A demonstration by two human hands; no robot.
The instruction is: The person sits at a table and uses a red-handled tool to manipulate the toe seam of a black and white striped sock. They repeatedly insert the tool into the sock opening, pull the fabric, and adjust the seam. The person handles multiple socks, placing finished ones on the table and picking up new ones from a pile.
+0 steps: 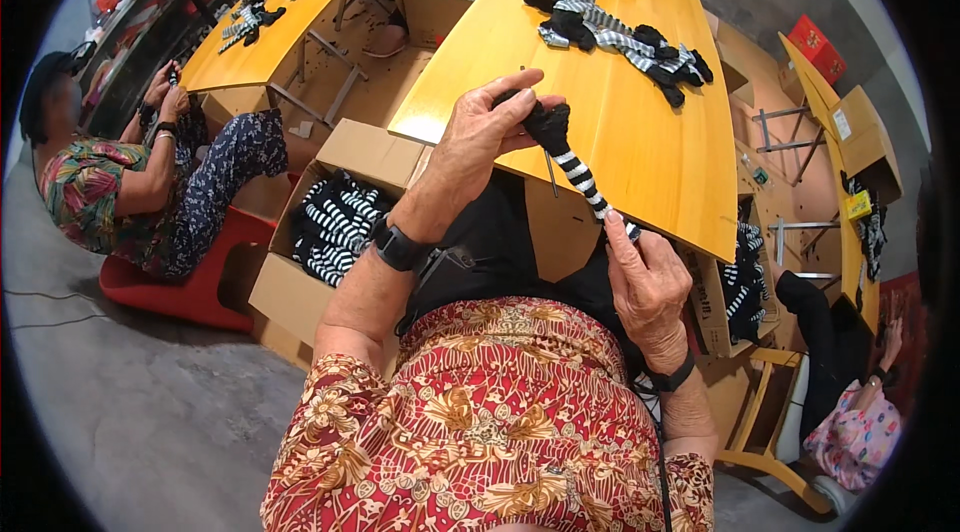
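Between my hands stretches a knitted piece, probably a long glove [577, 170], with a bunched black end and a black-and-white striped sleeve. My left hand [478, 132] grips the black end between thumb and fingers. The striped end is pinched in my right hand [648, 284], lower and to the right, with the index finger laid along it. A thin dark rod [551, 175] shows beside the sleeve, partly hidden by the black knit. The piece is held above the near edge of the yellow table [460, 82]. Farther back lies a loose pile of similar striped pieces [625, 37].
An open carton of striped pieces [340, 227] stands by my left forearm, another [742, 282] at my right. A co-worker on a red chair [190, 277] sits at left by a second table [270, 32]. Another person [850, 422] sits at far right near a wooden chair [755, 412].
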